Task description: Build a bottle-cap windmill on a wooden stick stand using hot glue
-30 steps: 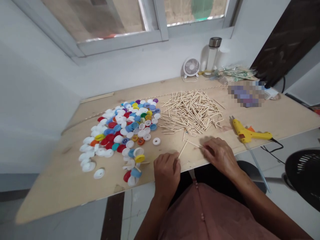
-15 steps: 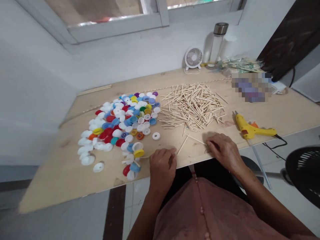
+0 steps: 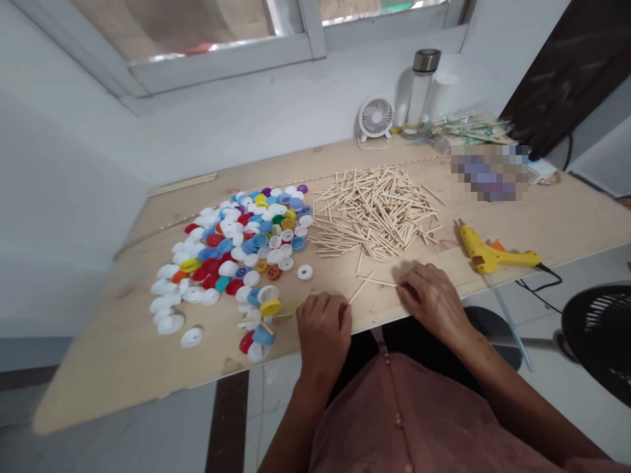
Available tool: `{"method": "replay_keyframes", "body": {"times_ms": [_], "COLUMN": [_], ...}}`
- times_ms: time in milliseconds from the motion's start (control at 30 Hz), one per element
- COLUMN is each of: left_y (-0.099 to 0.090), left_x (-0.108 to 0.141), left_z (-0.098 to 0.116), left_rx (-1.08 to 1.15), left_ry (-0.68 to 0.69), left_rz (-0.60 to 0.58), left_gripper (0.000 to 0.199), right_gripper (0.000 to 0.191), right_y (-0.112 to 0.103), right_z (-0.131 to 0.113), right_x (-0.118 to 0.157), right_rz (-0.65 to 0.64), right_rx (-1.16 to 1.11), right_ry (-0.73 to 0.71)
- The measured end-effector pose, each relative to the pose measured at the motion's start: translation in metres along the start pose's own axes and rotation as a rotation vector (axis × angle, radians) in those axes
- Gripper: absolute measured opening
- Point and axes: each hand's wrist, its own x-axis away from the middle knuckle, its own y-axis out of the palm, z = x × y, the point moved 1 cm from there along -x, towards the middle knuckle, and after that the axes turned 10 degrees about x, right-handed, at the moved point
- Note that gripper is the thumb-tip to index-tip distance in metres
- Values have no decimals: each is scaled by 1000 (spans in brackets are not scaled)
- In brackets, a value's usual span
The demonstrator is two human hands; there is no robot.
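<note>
My left hand (image 3: pixel 323 328) is at the table's front edge, fingers curled in a pinch on one end of a short wooden stick (image 3: pixel 355 295). To its right, my right hand (image 3: pixel 430 301) pinches a second wooden stick (image 3: pixel 385 283) between thumb and forefinger. The two sticks cross near their free ends, just above the tabletop. Behind them lies a large pile of similar wooden sticks (image 3: pixel 379 210). Left of my left hand, several bottle caps (image 3: pixel 269 307) with sticks among them form a small cluster, beside a spread of coloured bottle caps (image 3: pixel 211 266).
A yellow glue gun (image 3: pixel 486 253) with a clear glue stick lies right of my right hand, its cord over the edge. Along the wall stand a small white fan (image 3: pixel 376 118), a glass bottle (image 3: pixel 418 98) and bagged sticks (image 3: pixel 470 128). A black fan (image 3: pixel 599 341) is at lower right.
My hands have come slightly closer together. The stick ends, which met near their tips before, now overlap in a cross. The view has shifted a little.
</note>
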Motion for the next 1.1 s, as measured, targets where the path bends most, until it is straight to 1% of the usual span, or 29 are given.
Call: {"method": "replay_keyframes", "body": {"times_ms": [167, 367, 567, 733, 867, 1100], "left_y": [1, 2, 5, 7, 7, 10], "left_x": [4, 7, 3, 1, 1, 0], "left_z": [4, 10, 11, 11, 13, 16], "left_rx": [12, 44, 66, 43, 23, -4], "left_ry": [26, 42, 38, 51, 50, 61], "left_rz": [19, -8, -5, -1, 5, 20], "left_gripper": [9, 10, 8, 11, 12, 11], "right_gripper": [12, 10, 12, 12, 12, 15], "right_y": [-5, -10, -7, -5, -6, -9], "right_z": [-2, -6, -11, -10, -7, -10], "right_x": [5, 10, 7, 4, 5, 8], "right_rz": [-23, -44, -60, -56, -22, -46], "right_rx": [17, 27, 51, 54, 79, 60], "right_ry": [27, 13, 20, 22, 35, 25]}}
